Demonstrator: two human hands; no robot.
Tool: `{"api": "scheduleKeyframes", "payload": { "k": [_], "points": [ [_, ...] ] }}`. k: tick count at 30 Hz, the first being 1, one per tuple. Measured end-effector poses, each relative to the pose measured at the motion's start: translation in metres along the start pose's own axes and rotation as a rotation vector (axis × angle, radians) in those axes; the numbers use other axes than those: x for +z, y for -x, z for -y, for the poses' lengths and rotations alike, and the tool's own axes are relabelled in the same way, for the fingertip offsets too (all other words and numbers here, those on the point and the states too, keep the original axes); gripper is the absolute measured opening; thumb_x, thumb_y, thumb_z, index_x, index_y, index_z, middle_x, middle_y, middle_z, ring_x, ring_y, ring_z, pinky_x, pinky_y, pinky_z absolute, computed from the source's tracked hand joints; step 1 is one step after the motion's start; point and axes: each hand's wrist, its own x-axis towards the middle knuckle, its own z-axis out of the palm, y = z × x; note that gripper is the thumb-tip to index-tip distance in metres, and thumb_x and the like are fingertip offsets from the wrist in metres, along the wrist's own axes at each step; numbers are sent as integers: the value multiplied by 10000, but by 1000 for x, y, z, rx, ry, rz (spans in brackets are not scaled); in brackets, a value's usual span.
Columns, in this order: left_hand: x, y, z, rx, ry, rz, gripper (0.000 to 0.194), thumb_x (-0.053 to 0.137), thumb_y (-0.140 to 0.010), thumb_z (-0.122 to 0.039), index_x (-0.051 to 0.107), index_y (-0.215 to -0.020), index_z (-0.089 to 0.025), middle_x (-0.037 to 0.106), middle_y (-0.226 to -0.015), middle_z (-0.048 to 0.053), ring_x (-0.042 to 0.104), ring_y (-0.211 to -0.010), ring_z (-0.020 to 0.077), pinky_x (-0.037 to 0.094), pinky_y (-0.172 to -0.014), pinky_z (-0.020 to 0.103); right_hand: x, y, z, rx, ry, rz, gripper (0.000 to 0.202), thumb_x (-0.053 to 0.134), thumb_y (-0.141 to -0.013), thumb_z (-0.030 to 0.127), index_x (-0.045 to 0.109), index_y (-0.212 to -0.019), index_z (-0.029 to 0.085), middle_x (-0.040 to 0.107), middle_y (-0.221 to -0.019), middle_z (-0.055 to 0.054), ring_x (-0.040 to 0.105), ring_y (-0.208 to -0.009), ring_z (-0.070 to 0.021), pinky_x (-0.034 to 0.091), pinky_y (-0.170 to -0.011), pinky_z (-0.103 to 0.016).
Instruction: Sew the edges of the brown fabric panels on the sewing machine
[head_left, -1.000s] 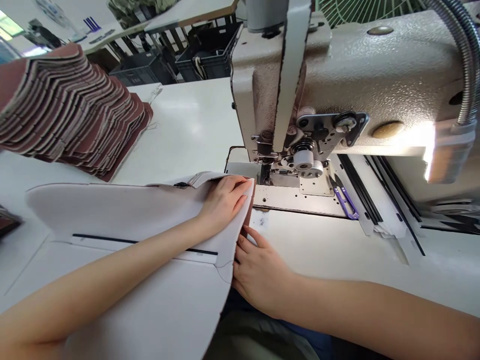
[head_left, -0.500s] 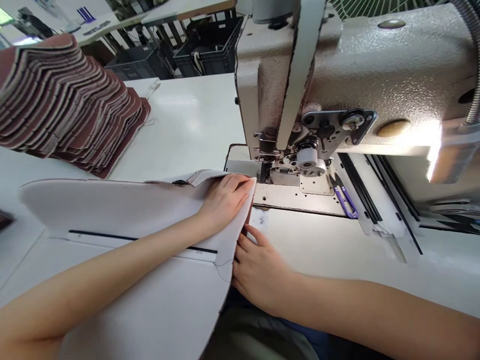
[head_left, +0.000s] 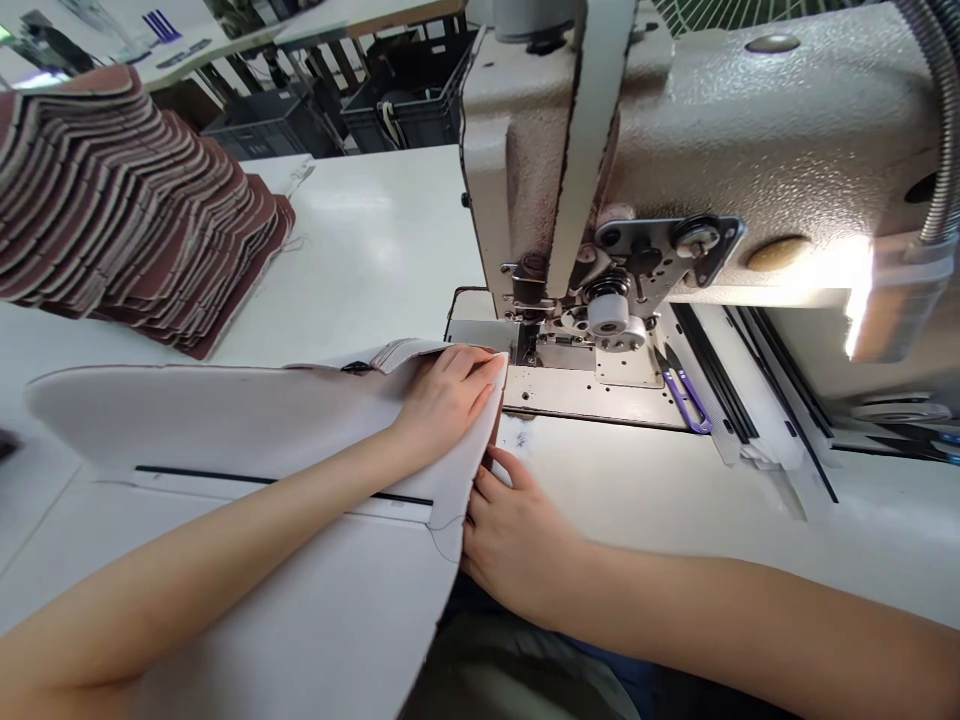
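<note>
A large fabric panel (head_left: 300, 600), white on this side with a reddish-brown edge at the right, stretches across the left and front. A narrow slot with a dark strip runs across it. My left hand (head_left: 446, 400) is closed on its upper right corner, fingers together over the folded edge. Lower down, my right hand (head_left: 517, 530) grips the panel's right edge, its thumb on top and other fingertips partly hidden behind the cloth. The corner lies just in front of the sewing machine's (head_left: 529, 340) needle and presser foot area.
A tall stack of reddish-brown cut pieces (head_left: 135, 210) stands on the white table (head_left: 375, 230) at left. Purple thread snips (head_left: 686, 395) lie by the machine bed, with dark strips (head_left: 716, 370) to their right. Grey crates (head_left: 409, 105) sit behind.
The view has shifted slightly, so the machine and stack appear a little further left. Both hands keep their holds on the panel, which hardly moves relative to them.
</note>
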Motion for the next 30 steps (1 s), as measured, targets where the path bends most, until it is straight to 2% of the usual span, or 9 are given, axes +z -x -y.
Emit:
{"api": "scheduleKeyframes", "payload": {
  "k": [8, 12, 18, 30],
  "points": [
    [7, -11, 1, 62, 23, -23, 312, 442, -919, -124, 559, -1208, -111, 593, -1056, 105, 516, -1033, 235, 492, -922, 386, -17, -1, -4, 43, 22, 110, 237, 534, -901, 315, 709, -976, 172, 693, -965, -115, 529, -1086, -326, 324, -1018, -566],
    [12, -21, -3, 51, 17, -9, 307, 432, -919, -120, 553, -1200, -142, 594, -1072, 94, 527, -1026, 228, 492, -922, 393, -22, 4, -12, 48, 10, 138, 230, 549, -894, 323, 710, -978, 180, 695, -982, -107, 524, -1097, -320, 327, -1024, -551],
    [16, -31, -9, 24, -19, -8, 273, 433, -915, -121, 577, -1146, -147, 593, -1051, 95, 534, -1032, 234, 500, -900, 373, -19, 12, -23, 43, 11, 88, 207, 580, -872, 322, 693, -981, 188, 684, -995, -100, 509, -1107, -308, 303, -1046, -534],
    [14, -31, -14, 27, -55, -10, 235, 420, -929, -122, 571, -1107, -143, 596, -1029, 96, 534, -998, 234, 502, -893, 379, -17, 12, -18, 57, -32, 40, 223, 534, -879, 301, 667, -1006, 175, 689, -987, -103, 525, -1081, -315, 301, -1041, -556]
  ]
}}
